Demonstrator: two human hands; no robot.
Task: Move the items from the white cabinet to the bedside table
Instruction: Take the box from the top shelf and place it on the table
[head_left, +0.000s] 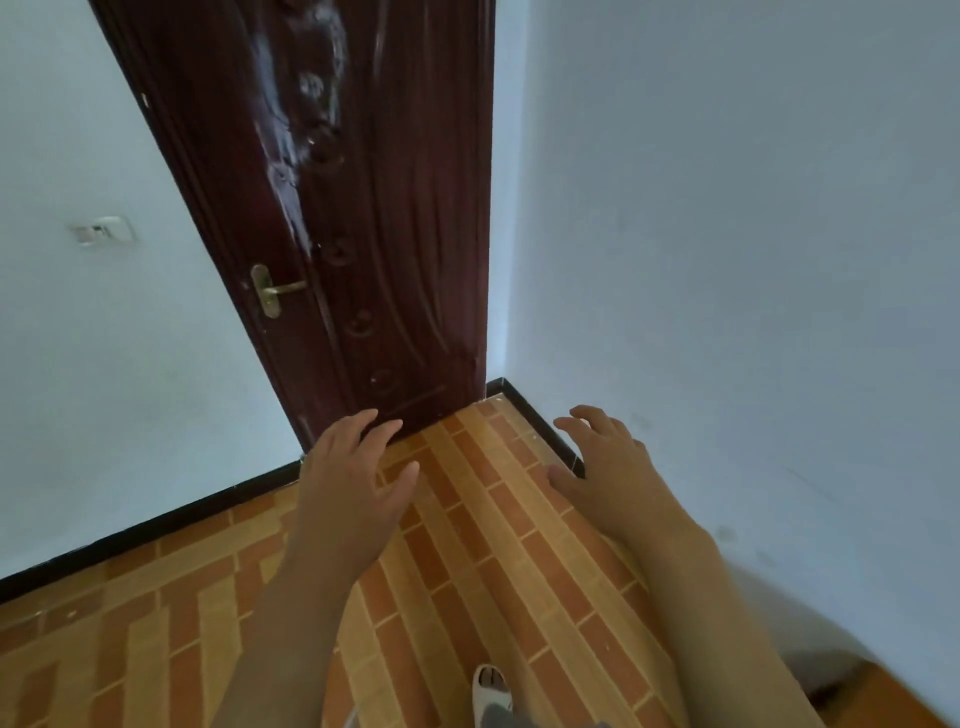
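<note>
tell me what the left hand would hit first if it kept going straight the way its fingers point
Probably the dark red door: the left hand, open and empty, points at its bottom edge. Nothing shows in between, though depth is hard to judge from this view.

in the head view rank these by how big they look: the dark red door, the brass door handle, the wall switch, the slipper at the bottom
1. dark red door
2. brass door handle, wall switch and slipper look alike; the slipper is nearer and partly hidden, so no ranking.

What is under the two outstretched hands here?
Only bare floor tiled in a brick pattern lies below the empty left hand and right hand. The forearms hide strips of tile. No cabinet shows.
</note>
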